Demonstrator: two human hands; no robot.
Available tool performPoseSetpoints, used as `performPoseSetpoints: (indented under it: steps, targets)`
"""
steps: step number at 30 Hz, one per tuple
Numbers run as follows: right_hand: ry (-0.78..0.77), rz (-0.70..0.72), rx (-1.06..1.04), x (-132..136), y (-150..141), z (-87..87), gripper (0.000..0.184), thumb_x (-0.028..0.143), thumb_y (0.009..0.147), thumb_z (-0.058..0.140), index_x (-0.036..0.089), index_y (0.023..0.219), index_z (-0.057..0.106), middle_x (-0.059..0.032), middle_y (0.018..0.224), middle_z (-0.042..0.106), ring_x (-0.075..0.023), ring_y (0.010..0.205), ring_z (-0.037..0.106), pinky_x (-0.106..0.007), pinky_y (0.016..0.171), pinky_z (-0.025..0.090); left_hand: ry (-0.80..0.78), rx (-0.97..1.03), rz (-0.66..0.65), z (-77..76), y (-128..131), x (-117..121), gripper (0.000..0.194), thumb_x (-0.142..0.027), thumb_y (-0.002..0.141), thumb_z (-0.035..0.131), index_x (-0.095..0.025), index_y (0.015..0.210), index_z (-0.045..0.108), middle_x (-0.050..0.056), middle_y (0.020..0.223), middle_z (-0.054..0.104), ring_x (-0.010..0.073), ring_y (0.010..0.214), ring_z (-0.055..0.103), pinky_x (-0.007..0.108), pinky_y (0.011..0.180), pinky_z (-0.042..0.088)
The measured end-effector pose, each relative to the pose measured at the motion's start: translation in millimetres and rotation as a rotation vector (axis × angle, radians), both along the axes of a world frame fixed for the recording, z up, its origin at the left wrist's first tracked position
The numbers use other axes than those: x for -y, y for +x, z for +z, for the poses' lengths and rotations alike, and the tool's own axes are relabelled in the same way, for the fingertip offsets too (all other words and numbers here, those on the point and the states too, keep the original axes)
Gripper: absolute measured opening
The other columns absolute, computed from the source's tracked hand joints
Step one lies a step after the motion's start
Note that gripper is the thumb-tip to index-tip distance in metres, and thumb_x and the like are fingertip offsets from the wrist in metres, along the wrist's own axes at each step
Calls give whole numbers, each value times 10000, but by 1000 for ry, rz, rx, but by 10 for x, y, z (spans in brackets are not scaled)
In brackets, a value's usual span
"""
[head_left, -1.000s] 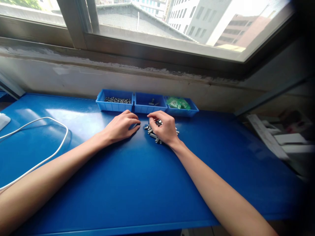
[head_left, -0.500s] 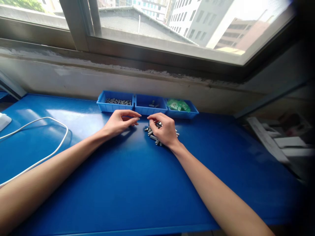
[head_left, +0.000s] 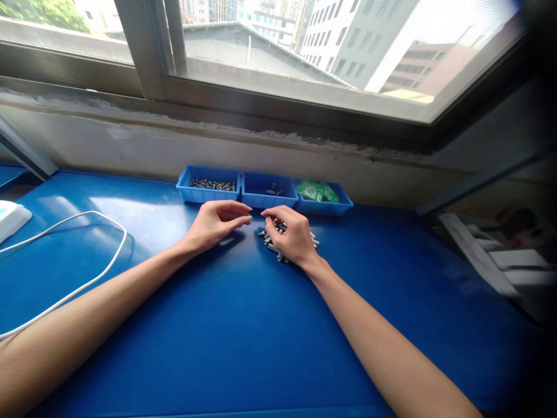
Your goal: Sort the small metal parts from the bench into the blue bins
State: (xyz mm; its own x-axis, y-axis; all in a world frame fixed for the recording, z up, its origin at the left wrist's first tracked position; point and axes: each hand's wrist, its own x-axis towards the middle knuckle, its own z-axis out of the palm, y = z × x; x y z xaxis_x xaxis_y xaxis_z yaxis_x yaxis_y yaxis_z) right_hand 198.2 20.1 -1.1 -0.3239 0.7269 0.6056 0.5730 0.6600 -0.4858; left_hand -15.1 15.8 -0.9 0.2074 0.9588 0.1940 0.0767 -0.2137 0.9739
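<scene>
My left hand (head_left: 215,225) hovers just above the blue table (head_left: 243,325), thumb and forefinger pinched together near a tiny metal part I cannot make out. My right hand (head_left: 292,235) rests curled over a small pile of silver metal pieces (head_left: 272,244), its fingertips pinched at the pile's far edge. The two hands nearly meet in front of three blue trays. The left tray (head_left: 209,194) holds several dark screws, the middle tray (head_left: 270,200) a few metal pieces, the right tray (head_left: 324,203) green packets.
A white cable (head_left: 78,273) loops across the left of the table toward a white device (head_left: 11,217) at the left edge. A wall and window sill rise right behind the trays. Pale clutter (head_left: 500,255) lies off the table's right side.
My left hand lifted from lying flat on the table into a raised pinch. The right hand stayed on the pile. The view shifted slightly left.
</scene>
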Motion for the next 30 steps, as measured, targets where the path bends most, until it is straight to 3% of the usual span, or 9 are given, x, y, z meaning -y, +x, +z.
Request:
performPoseSetpoints:
  steps: [5, 9, 12, 16, 19, 22, 24, 28, 30]
  targets:
    - [-21, 0, 1, 0, 4, -8, 158, 160, 893, 567, 217, 933, 709, -48, 950, 743, -202, 853, 689, -338, 826, 550, 115, 30, 237, 87, -50, -69, 451, -500, 725, 820, -123, 968, 768, 123, 990, 781, 281, 956, 748, 385, 926, 601]
    - [-33, 0, -7, 7, 2, -10, 148, 163, 889, 570, 212, 921, 706, -53, 938, 740, -202, 849, 689, -334, 802, 551, 185, 72, 417, 138, -102, -127, 534, -486, 803, 757, -122, 1192, 709, 136, 1188, 733, 292, 1143, 687, 414, 1045, 547]
    - [-29, 4, -15, 8, 2, -5, 147, 157, 885, 571, 211, 918, 704, -54, 934, 739, -202, 851, 689, -333, 799, 550, 245, 51, 391, 126, -102, -132, 586, -454, 832, 728, -125, 1309, 645, 151, 1355, 640, 306, 1239, 629, 433, 1092, 513]
    - [-19, 5, -17, 2, 9, -6, 151, 150, 879, 574, 205, 924, 707, -53, 933, 737, -200, 850, 688, -331, 802, 546, 397, -111, 360, 93, -72, -98, 452, -411, 883, 669, -153, 1254, 688, 123, 1566, 425, 313, 1286, 590, 438, 1113, 486]
    - [-21, -5, -25, -1, 8, -8, 147, 157, 877, 579, 208, 920, 710, -51, 926, 739, -202, 842, 689, -333, 801, 548, 510, -217, 350, 97, -44, -55, 343, -342, 906, 636, -162, 1185, 722, 111, 1518, 494, 287, 1271, 603, 425, 1119, 475]
    - [-45, -25, -47, -7, 5, -1, 147, 177, 881, 581, 216, 921, 717, -45, 926, 744, -198, 806, 688, -337, 793, 556, 587, -316, 235, 104, -4, -8, 244, -276, 924, 597, -175, 1081, 755, 97, 1210, 724, 231, 1105, 696, 362, 1039, 532]
    - [-65, -49, -88, -15, 7, 7, 145, 191, 881, 585, 218, 913, 723, -41, 925, 750, -193, 781, 689, -334, 780, 563, 630, -395, 80, 92, 33, 18, 235, -236, 931, 576, -184, 1073, 755, 84, 1072, 765, 201, 994, 725, 318, 966, 562]
    - [-139, -102, -216, -44, 27, 6, 145, 222, 881, 584, 211, 894, 728, -41, 905, 759, -192, 751, 704, -321, 732, 574, 745, -590, -240, 39, 104, 63, 327, -188, 944, 547, -210, 1237, 691, 109, 1264, 693, 229, 1186, 641, 354, 1031, 530]
    - [-185, -118, -270, -59, 39, -8, 150, 239, 885, 581, 211, 896, 728, -41, 906, 762, -196, 749, 713, -319, 716, 580, 799, -697, -319, 16, 125, 87, 371, -193, 957, 537, -229, 1309, 646, 123, 1381, 616, 266, 1308, 547, 423, 1090, 487]
